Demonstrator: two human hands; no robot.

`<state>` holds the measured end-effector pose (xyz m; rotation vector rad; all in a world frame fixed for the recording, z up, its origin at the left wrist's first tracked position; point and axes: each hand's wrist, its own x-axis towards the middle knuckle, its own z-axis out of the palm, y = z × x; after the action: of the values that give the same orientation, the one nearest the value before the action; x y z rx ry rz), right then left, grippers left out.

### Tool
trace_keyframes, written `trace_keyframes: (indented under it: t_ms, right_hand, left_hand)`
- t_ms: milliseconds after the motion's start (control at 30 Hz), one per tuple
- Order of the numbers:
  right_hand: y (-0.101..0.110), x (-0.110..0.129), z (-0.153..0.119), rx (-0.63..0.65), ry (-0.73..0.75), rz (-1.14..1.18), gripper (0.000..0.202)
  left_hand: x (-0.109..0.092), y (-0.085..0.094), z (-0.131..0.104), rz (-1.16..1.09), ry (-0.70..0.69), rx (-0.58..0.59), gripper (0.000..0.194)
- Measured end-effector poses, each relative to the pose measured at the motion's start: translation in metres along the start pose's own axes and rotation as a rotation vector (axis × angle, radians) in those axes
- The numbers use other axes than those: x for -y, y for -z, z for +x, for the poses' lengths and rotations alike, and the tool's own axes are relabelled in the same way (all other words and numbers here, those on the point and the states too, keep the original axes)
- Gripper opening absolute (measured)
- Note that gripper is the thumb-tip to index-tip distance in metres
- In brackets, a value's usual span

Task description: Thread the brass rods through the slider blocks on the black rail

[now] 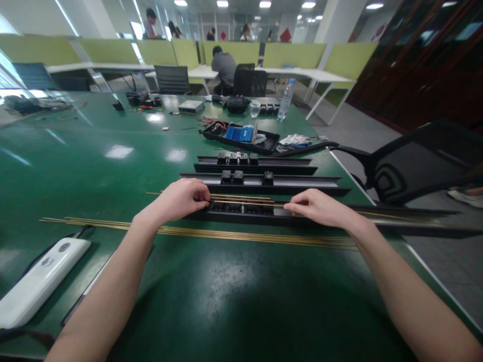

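My left hand (183, 196) is closed in a pinch at the left end of a thin brass rod (251, 203). At the rod's other end, my right hand (317, 206) pinches it between thumb and fingertips. The rod lies over a long black channel (245, 217) with small black blocks inside, beside a few similar rods (245, 197). My fingers hide its ends. Nearer me, a bundle of long brass rods (234, 235) stretches across the green table, passing under my forearms.
Beyond my hands lie two more black channels (313, 190) with black blocks. A black tray (269, 145) holds blue parts, with gloves (294, 142) beside it. A water bottle (286, 100) stands behind. A white device (45, 276) is at left; a chair (422, 161) is at right.
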<state>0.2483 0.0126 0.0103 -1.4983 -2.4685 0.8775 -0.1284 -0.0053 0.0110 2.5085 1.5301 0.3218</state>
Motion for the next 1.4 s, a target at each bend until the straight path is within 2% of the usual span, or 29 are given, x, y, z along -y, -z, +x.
trace_keyframes:
  t_ms: [200,300,467,633,767,1400]
  right_hand:
    - [0.0,-0.001,0.001,0.022,-0.023,0.02,0.053]
    - [-0.001,-0.003,0.001,0.024,-0.02,0.019,0.055]
    - [0.0,-0.004,0.002,0.026,-0.02,0.014,0.056]
    - [0.0,-0.004,0.003,0.048,-0.049,0.002,0.055]
    - [0.0,-0.004,0.003,0.051,-0.056,-0.012,0.054]
    - [0.003,0.002,0.0,0.05,-0.077,-0.028,0.058]
  left_hand:
    - [-0.006,0.002,-0.002,0.026,0.016,-0.016,0.014]
    - [-0.009,-0.002,0.0,0.032,0.0,-0.088,0.014]
    - [-0.017,-0.026,0.012,0.153,0.029,-0.29,0.03]
    - [-0.019,-0.052,0.02,0.253,0.162,-0.361,0.047]
    - [-0.018,-0.059,0.019,0.248,0.244,-0.406,0.049]
    - [-0.021,-0.057,0.019,0.253,0.334,-0.326,0.043]
